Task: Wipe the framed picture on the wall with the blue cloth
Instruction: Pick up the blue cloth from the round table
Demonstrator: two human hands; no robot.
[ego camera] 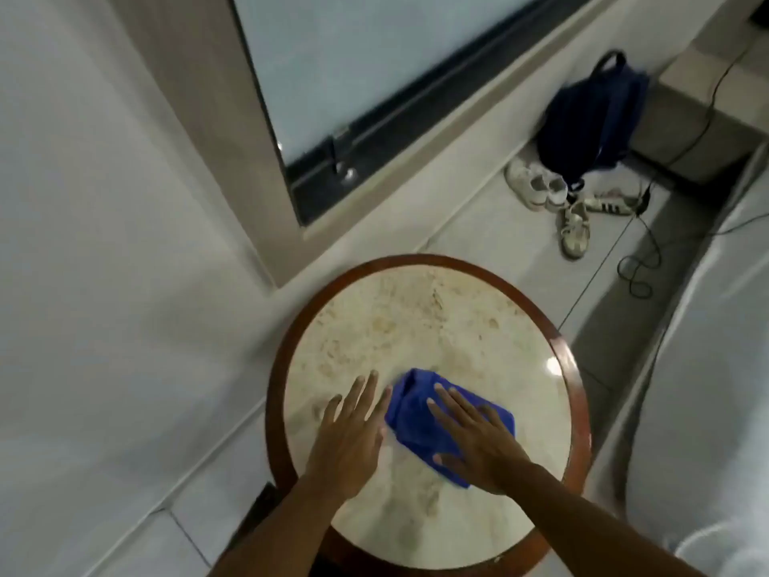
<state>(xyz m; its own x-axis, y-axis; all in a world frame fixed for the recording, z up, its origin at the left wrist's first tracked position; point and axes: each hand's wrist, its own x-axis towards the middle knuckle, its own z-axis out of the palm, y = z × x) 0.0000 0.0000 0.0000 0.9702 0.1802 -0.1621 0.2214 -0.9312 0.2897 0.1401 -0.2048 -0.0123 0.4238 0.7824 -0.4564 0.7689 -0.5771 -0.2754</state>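
Note:
The blue cloth (416,414) lies crumpled on a round marble-topped table (416,322) with a dark wooden rim. My right hand (478,441) rests flat on top of the cloth, fingers spread. Just left of the cloth, my left hand (353,431) lies flat on the tabletop with fingers apart, its fingertips beside the cloth's edge. No framed picture is in view; a plain white wall (104,243) fills the left side.
A frosted glass door (353,68) with a dark bottom rail stands behind the table. A dark blue backpack (591,118), several white shoes (561,202) and a black cable (641,260) lie on the floor at right. A white bed edge (715,368) runs down the right side.

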